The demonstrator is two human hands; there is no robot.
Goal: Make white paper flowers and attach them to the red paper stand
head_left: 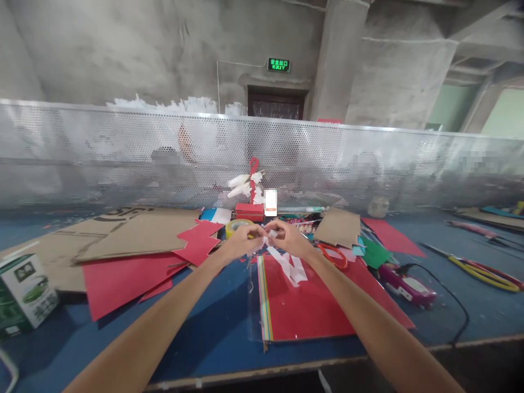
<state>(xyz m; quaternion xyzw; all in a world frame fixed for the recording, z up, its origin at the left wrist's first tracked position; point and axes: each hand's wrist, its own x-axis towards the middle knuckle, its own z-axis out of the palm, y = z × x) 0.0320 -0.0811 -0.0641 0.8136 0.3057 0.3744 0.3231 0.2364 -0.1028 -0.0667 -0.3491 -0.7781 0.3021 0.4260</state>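
Over the middle of the table, my left hand [244, 240] and my right hand [290, 239] meet with their fingertips pinched close together. Between them they grip a thin, whitish paper strip [282, 262], whose loose folded end hangs toward the red sheets below. Whether the strip is tissue or crepe paper I cannot tell. Just behind my left hand lies a roll of yellow tape [235, 226]. Red scissors handles [333, 256] lie near my right wrist. A plastic sleeve of red paper sheets [311, 311], with striped coloured edges, lies beneath my right forearm.
Cardboard pieces [135, 234] and red paper [118, 286] cover the left side, beside a milk carton [28, 295]. At the right lie a purple corded device [409, 286] and yellow-and-red-handled scissors [478, 270]. White paper flowers [245, 185] stand before a perforated metal screen [102, 158].
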